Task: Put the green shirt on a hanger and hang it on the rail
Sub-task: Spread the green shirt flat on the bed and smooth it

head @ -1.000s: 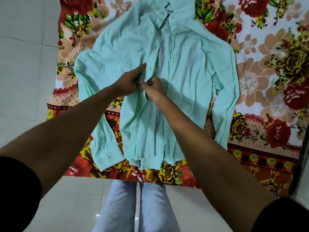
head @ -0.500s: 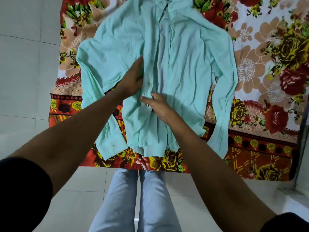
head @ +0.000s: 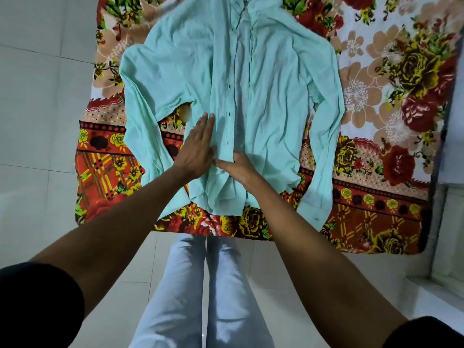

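Note:
The pale green shirt (head: 273, 79) lies front up on a floral cloth, collar at the far end, sleeves spread down both sides, front placket partly apart. My left hand (head: 198, 146) rests flat with straight fingers on the shirt's left front panel near the button strip. My right hand (head: 238, 167) lies just beside it on the lower front, thumb stretched toward the left hand and fingers bent onto the fabric; whether it pinches cloth I cannot tell. No hanger or rail is in view.
The floral cloth (head: 391, 101), red, orange and yellow, covers a surface whose near edge hangs toward me. Pale floor tiles (head: 37, 121) lie to the left and below. My legs in light jeans (head: 200, 285) stand at the cloth's near edge.
Both hands have slid down the placket from mid-chest toward the hem. The left hand has flattened out from a pinching pose. The camera view has shifted slightly.

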Demonstrator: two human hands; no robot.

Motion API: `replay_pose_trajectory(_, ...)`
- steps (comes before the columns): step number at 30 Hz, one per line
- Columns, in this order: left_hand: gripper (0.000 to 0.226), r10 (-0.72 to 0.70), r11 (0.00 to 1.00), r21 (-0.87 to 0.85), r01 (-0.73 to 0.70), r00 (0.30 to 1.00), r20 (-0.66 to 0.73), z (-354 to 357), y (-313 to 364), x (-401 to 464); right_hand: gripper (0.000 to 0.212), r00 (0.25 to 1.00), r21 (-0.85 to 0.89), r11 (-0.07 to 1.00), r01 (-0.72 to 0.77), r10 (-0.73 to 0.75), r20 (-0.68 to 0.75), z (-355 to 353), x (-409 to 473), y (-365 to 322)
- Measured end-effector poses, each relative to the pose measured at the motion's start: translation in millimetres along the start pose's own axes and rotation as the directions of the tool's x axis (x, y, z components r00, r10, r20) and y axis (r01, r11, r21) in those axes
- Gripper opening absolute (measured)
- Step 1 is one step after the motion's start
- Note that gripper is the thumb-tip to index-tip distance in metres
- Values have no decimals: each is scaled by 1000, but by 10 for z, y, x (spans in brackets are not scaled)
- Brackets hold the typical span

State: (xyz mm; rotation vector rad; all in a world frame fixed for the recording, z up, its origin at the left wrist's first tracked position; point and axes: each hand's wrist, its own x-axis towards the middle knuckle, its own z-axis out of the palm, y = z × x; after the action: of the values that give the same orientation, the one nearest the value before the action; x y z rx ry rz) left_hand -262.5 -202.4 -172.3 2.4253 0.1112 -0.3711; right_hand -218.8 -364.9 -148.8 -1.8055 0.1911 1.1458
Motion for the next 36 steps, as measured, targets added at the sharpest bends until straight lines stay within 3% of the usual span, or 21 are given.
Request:
replay_pose_trajectory(2, 72, 25, 999, -42, -25, 1000, -9, 54, 69, -107, 39, 1000, 2, 1000, -5, 5, 8, 22, -55, 57)
replay_pose_trajectory(4, 66, 37, 999, 23, -39, 995, 97, 141, 65, -184, 39, 1000, -22, 1000, -15, 15, -5, 42, -94, 121)
replay_pose_trajectory(7, 63, -79, 989, 134, 54, 978, 195, 222, 12, -222, 36, 1000, -79, 997, -23, 22, -18, 41, -167, 226)
replay_pose_trajectory(11, 70, -185, 971, 184, 150, 965, 187, 300, 60, -280, 36, 1000, -206, 978, -17, 19, 12, 14, -279, 270)
replay_pose_trajectory(15, 64, -97, 990, 126, 70, 970, 221, 404, 80, -473, 35, 999, -232, 972, -42, 48, 18, 26, -335, 320)
replay_pose_trajectory(22, 69, -62, 984, 179, 9, 954, 294, 540, 208, -606, 25, 994, -541, 835, -102, 108, -22, 26, -337, 476)
replay_pose_trajectory(29, 54, -91, 992, 106, 75, 984, 152, 179, 408, -331, 39, 967, -575, 815, -77, -80, -243, -29, -316, 96)
replay_pose_trajectory(36, 55, -112, 990, 93, 109, 993, 31, -456, 452, 390, 48, 933, -632, 770, 91, -288, -216, -155, 142, -711)
